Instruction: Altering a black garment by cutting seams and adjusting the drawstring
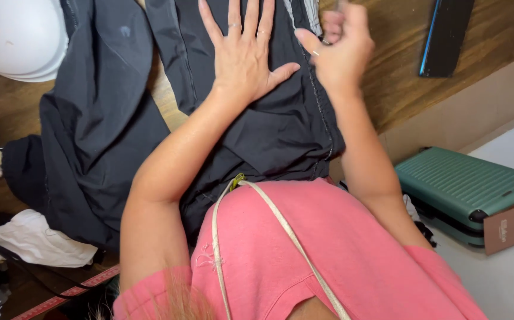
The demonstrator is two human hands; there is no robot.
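Note:
A dark grey garment (280, 127) lies spread over a wooden table (399, 89) in front of me. My left hand (244, 56) rests flat on it, palm down with the fingers spread, and presses the cloth. Just to the right, my right hand (343, 50) is closed, its fingers pinching the garment's edge along a seam with light stitching (322, 112). A small glint shows at the fingertips; I cannot tell what it is. A second dark garment (97, 124) lies to the left, partly draped off the table.
A white rounded object (17, 38) sits at the top left and a dark flat device (446, 35) at the top right. A green suitcase (464, 186) with a brown tag lies on the floor at right. White cloth (38, 240) and a red measuring tape (67, 295) are lower left.

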